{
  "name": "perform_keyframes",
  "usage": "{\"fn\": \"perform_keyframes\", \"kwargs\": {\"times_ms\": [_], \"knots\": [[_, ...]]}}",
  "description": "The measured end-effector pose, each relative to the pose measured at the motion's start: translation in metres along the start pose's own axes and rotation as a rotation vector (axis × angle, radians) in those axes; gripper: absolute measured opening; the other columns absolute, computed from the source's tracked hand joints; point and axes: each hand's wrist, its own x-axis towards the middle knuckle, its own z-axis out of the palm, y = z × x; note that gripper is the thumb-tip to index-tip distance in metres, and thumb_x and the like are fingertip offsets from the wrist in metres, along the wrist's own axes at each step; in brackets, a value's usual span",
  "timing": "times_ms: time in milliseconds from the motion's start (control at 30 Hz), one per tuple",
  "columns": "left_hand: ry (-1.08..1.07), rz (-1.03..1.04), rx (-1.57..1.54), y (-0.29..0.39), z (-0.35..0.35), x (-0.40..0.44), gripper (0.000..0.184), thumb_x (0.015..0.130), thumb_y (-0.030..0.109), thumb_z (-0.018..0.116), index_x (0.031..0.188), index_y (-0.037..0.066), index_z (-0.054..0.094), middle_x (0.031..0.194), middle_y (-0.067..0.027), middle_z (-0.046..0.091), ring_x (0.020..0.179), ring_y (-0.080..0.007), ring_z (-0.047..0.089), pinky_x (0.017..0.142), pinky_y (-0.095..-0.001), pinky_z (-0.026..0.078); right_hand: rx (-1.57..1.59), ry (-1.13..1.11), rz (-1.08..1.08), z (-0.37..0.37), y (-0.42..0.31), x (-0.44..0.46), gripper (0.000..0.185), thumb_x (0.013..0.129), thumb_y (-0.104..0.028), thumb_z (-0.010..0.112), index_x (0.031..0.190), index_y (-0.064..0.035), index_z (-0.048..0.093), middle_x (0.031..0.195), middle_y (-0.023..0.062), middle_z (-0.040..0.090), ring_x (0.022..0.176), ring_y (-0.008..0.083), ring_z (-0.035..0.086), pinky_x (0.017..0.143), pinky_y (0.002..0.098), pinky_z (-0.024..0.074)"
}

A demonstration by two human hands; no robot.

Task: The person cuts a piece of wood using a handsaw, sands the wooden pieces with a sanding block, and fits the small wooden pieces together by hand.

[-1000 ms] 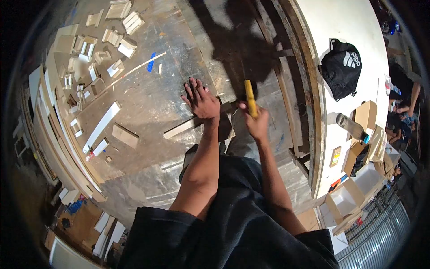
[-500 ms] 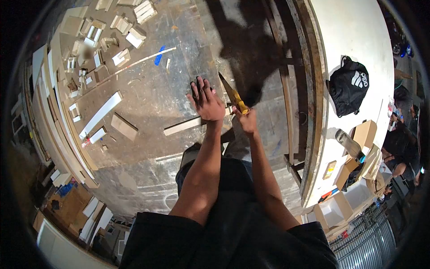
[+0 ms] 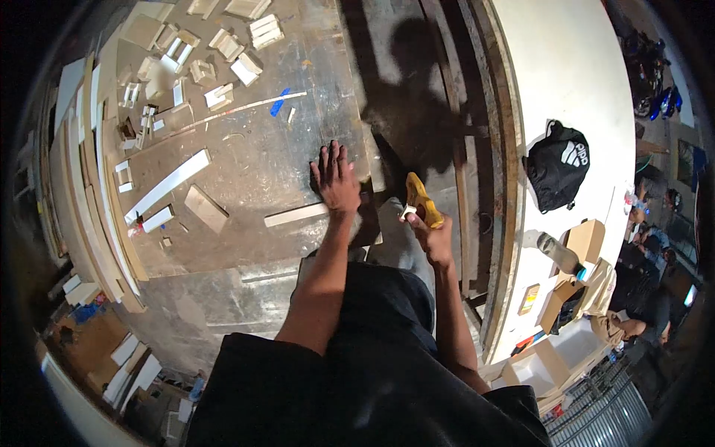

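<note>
My left hand [image 3: 337, 179] lies on the worktable with its fingers spread. A narrow wood strip [image 3: 296, 214] runs out to the left from beneath its wrist; the strip's other end is hidden by my arm. Off the table's right edge, my right hand [image 3: 432, 237] is closed around the yellow handle of a handsaw [image 3: 421, 195]. The saw's blade cannot be made out against the dark. A small pale wood piece [image 3: 407, 213] shows at the thumb and fingers of the same hand.
Several small wooden assemblies [image 3: 202, 72] stand at the table's far left. Nearer lie a white board [image 3: 168, 185], a wood block [image 3: 206, 209] and blue tape [image 3: 280, 102]. On a white table at right are a black bag [image 3: 557, 171], a bottle [image 3: 560, 255] and boxes. People sit beyond.
My right hand and the saw have moved away from the strip to the right, and the saw has turned. A small wood piece now shows at that hand. My left hand stays spread on the table.
</note>
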Motion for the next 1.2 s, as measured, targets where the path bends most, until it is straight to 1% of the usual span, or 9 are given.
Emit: {"fn": "perform_keyframes", "kwargs": {"times_ms": [133, 267, 333, 433, 533, 767, 900, 1033, 1200], "knots": [[0.174, 0.037, -0.114, -0.025, -0.008, 0.006, 0.041, 0.098, 0.025, 0.064, 0.138, 0.014, 0.06, 0.142, -0.0103, 0.062, 0.138, -0.0371, 0.052, 0.115, -0.0575, 0.036, 0.101, -0.015, -0.023, 0.017, -0.041, -0.033, 0.016, 0.09, -0.014, 0.081, 0.09, -0.0026, 0.07, 0.08, -0.0031, 0.065, 0.064, 0.0041, 0.051, 0.057, 0.0222, 0.0383], [0.322, -0.09, -0.313, -0.024, -0.047, 0.015, 0.028, 0.098, 0.029, 0.064, 0.118, 0.01, 0.07, 0.111, -0.0109, 0.075, 0.101, -0.0333, 0.072, 0.085, -0.0456, 0.056, 0.18, 0.026, -0.045, 0.036, -0.056, -0.059, 0.015, 0.089, -0.012, 0.081, 0.094, -0.0035, 0.069, 0.077, -0.0045, 0.062, 0.059, 0.0036, 0.048, 0.053, 0.0224, 0.0357], [-0.052, -0.219, -0.688, -0.014, -0.095, 0.01, 0.022, 0.099, 0.026, 0.066, 0.109, 0.008, 0.072, 0.103, -0.0126, 0.075, 0.087, -0.0258, 0.074, 0.077, -0.0377, 0.056, 0.27, 0.079, -0.147, 0.05, -0.061, -0.069, 0.017, 0.09, -0.012, 0.08, 0.098, -0.0045, 0.068, 0.075, -0.0052, 0.06, 0.058, 0.0034, 0.048, 0.051, 0.0227, 0.0345], [-0.376, -0.088, -1.351, 0.0, -0.14, -0.016, 0.016, 0.095, 0.015, 0.072, 0.106, 0.003, 0.072, 0.099, -0.0085, 0.076, 0.088, -0.0137, 0.072, 0.078, -0.0295, 0.056, 0.386, 0.099, -0.088, 0.07, -0.063, -0.082, 0.018, 0.093, -0.012, 0.077, 0.105, -0.0053, 0.065, 0.081, -0.0021, 0.063, 0.061, 0.0045, 0.054, 0.052, 0.0216, 0.0399], [-0.421, -0.05, -1.553, 0.028, -0.166, -0.045, 0.024, 0.095, 0.017, 0.075, 0.112, 0.0, 0.07, 0.097, -0.0057, 0.074, 0.09, -0.0113, 0.071, 0.081, -0.0287, 0.057, 0.519, 0.142, -0.059, 0.086, -0.041, -0.086, 0.017, 0.096, -0.01, 0.072, 0.109, -0.003, 0.065, 0.091, 0.0018, 0.068, 0.069, 0.008, 0.063, 0.06, 0.0213, 0.049], [-0.636, -0.262, -1.624, 0.026, -0.144, -0.076, 0.02, 0.097, 0.014, 0.072, 0.109, -0.002, 0.07, 0.098, -0.005, 0.075, 0.093, -0.0092, 0.071, 0.079, -0.0242, 0.056, 0.469, 0.168, -0.128, 0.086, 0.006, -0.093, 0.019, 0.097, -0.008, 0.071, 0.113, 0.0012, 0.067, 0.089, 0.0008, 0.069, 0.067, 0.006, 0.06, 0.058, 0.022, 0.0457], [-0.6, -0.104, -1.322, 0.019, -0.141, -0.058, 0.015, 0.097, 0.01, 0.07, 0.107, -0.001, 0.07, 0.096, -0.0076, 0.076, 0.091, -0.0096, 0.072, 0.072, -0.0259, 0.055, 0.329, 0.241, -0.138, 0.078, 0.012, -0.103, 0.015, 0.096, -0.013, 0.074, 0.105, -0.0014, 0.068, 0.078, -0.003, 0.063, 0.059, 0.0026, 0.05, 0.052, 0.0216, 0.0378], [-0.662, 0.156, -0.764, -0.004, -0.086, -0.055, 0.024, 0.088, 0.011, 0.074, 0.11, 0.001, 0.073, 0.099, -0.0193, 0.068, 0.096, -0.038, 0.068, 0.085, -0.0446, 0.053, 0.12, 0.357, -0.075, 0.037, 0.059, -0.111, 0.026, 0.098, -0.028, 0.074, 0.093, -0.0032, 0.069, 0.062, -0.0067, 0.052, 0.047, 0.0024, 0.041, 0.043, 0.0229, 0.03], [-0.529, 0.176, -0.729, -0.016, -0.027, -0.066, 0.024, 0.082, 0.01, 0.077, 0.103, -0.001, 0.074, 0.099, -0.0201, 0.067, 0.097, -0.0399, 0.067, 0.083, -0.0458, 0.053, 0.221, 0.404, 0.103, 0.022, 0.073, -0.118, 0.029, 0.101, -0.03, 0.07, 0.086, -0.006, 0.066, 0.063, -0.008, 0.051, 0.048, 0.0012, 0.038, 0.044, 0.0219, 0.0271]]}}
